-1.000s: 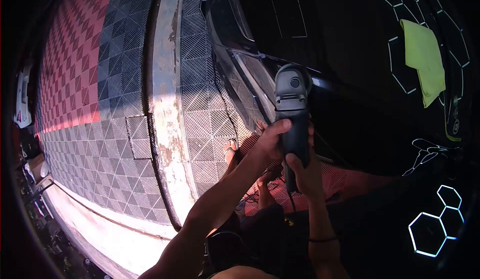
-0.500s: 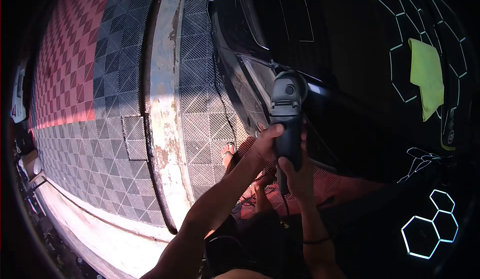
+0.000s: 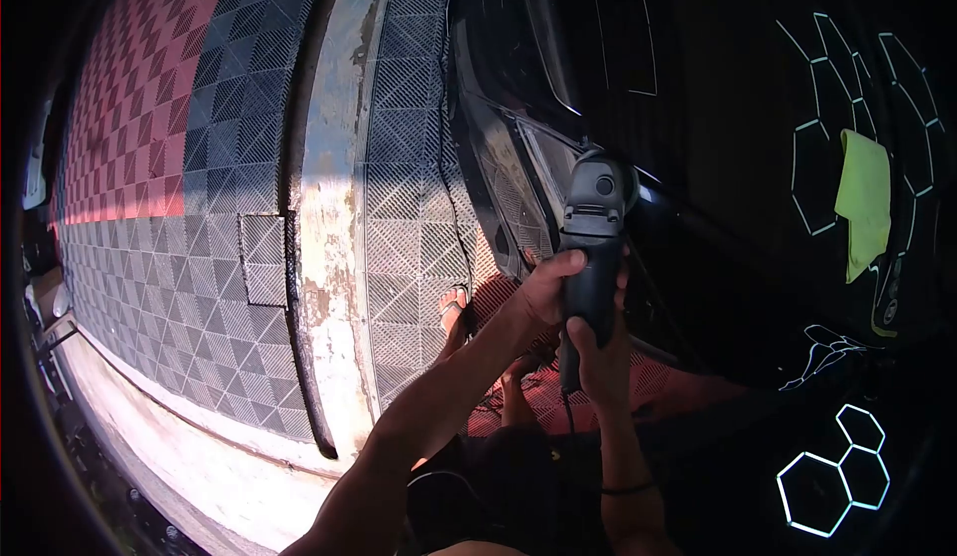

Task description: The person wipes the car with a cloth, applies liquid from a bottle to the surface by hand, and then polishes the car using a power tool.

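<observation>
A grey and black power polisher (image 3: 596,192) stands head-up in the middle of the head view, its round pad end close against the glossy black car body (image 3: 488,78). Whether the pad touches the paint is too dark to tell. My left hand (image 3: 550,285) is wrapped around the upper left side of the handle. Lower down, my right hand (image 3: 604,362) grips the handle's rear end from the right, its thumb along the grip. A cord runs down from the tool's tail. Part of the fingers of both hands is hidden behind the handle.
A yellow-green cloth (image 3: 865,202) lies on the dark car surface at right, among bright hexagon light reflections (image 3: 812,493). Grey and red floor tiles (image 3: 130,138) spread at left, crossed by a worn pale strip (image 3: 334,247). A dark cable (image 3: 446,157) runs beside the car.
The polisher and both hands sit slightly further right and lower in view, still gripped the same way. The cloth and the reflections have shifted too, as the head view has turned a little.
</observation>
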The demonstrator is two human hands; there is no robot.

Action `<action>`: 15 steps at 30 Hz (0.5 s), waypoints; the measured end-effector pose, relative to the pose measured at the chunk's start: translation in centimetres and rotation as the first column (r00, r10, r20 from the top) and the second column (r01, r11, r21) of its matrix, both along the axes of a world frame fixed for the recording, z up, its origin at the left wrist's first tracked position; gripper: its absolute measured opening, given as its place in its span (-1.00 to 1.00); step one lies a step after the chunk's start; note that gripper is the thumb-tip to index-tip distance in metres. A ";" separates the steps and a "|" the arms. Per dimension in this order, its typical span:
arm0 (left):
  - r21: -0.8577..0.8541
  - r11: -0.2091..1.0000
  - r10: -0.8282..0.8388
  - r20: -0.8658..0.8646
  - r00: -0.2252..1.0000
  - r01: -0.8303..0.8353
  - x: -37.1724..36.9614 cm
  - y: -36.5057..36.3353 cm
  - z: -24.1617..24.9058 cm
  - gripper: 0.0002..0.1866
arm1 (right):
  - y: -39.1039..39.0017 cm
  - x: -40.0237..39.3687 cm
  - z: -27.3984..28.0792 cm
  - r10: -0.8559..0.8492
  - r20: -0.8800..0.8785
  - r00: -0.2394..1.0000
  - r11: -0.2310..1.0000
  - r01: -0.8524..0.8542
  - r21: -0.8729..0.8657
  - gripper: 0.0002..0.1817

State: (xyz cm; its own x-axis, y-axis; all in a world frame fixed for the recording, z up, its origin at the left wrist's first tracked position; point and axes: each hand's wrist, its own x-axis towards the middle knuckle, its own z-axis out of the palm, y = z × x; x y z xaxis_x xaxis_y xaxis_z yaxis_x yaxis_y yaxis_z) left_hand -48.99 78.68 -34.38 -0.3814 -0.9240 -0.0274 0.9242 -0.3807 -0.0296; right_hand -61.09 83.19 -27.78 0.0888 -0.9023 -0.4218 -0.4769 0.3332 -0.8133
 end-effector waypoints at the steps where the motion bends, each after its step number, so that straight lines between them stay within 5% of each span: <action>1: -0.003 1.000 -0.014 -0.003 1.000 0.014 -0.1 0.0 0.1 -0.27 | -0.2 0.2 0.1 0.023 -0.021 1.000 1.000 -0.023 0.009 -0.40; 5: 0.024 1.000 0.003 -0.081 0.997 -0.001 -0.4 0.3 -0.3 -0.27 | -0.6 0.7 1.9 0.028 -0.039 0.999 0.990 -0.022 0.141 -0.23; 11: 0.010 0.997 -0.080 0.011 0.997 0.080 -3.4 2.4 0.5 -0.28 | 2.2 -2.0 3.7 -0.103 -0.078 0.992 0.982 0.114 0.152 -0.21; 15: -0.013 0.999 -0.050 -0.051 0.997 0.049 -2.4 2.4 -1.1 -0.25 | 1.3 -0.9 2.8 -0.034 -0.105 0.994 0.978 0.054 0.200 -0.20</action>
State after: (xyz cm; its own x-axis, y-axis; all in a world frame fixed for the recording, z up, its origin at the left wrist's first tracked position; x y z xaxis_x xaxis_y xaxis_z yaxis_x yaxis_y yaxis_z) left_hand -51.43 81.11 -35.45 -0.4273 -0.9041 0.0040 0.9016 -0.4265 -0.0718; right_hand -62.00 84.44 -24.99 -0.0014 -0.7997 -0.6004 -0.5342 0.5081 -0.6756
